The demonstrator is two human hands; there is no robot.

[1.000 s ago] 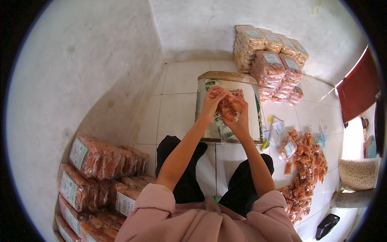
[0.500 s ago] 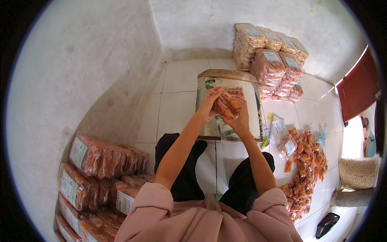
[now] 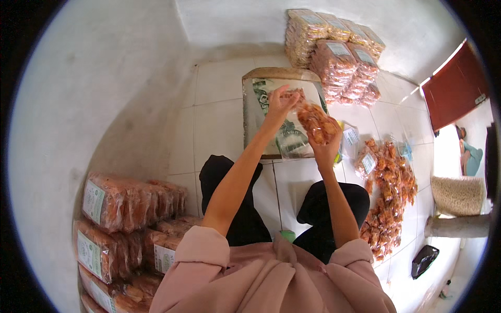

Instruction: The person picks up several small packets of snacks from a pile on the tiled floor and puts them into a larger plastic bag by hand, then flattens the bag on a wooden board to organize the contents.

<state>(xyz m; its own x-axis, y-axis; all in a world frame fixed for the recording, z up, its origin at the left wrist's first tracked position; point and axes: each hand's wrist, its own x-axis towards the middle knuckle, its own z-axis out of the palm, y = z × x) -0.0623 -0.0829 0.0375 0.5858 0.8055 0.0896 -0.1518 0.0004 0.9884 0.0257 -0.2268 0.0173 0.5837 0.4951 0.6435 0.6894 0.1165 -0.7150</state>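
Note:
A clear plastic bag of orange-brown fried snack pieces (image 3: 315, 122) is held tilted above a low board. My right hand (image 3: 325, 140) wraps round its lower end. At the bag's upper end, the fingers of my left hand (image 3: 281, 104) pinch the clear plastic; their tips are partly hidden. Behind that hand, a flat reddish-brown pack (image 3: 293, 96) lies on the board. The low board (image 3: 255, 128), pale with green patterned patches and a worn wooden far edge, stands on the floor before my knees.
Loose brown snack pieces (image 3: 389, 193) are heaped on the tiles at right, beside a labelled filled bag (image 3: 366, 163). Packed snack bags (image 3: 112, 203) are stacked at left, and more bags (image 3: 339, 65) by the far wall. A black plastic bag (image 3: 425, 261) lies at lower right.
The bag has swung from between both hands to hang tilted in my right hand, which moved right. My left hand has shifted up to its top end. The view has tipped slightly.

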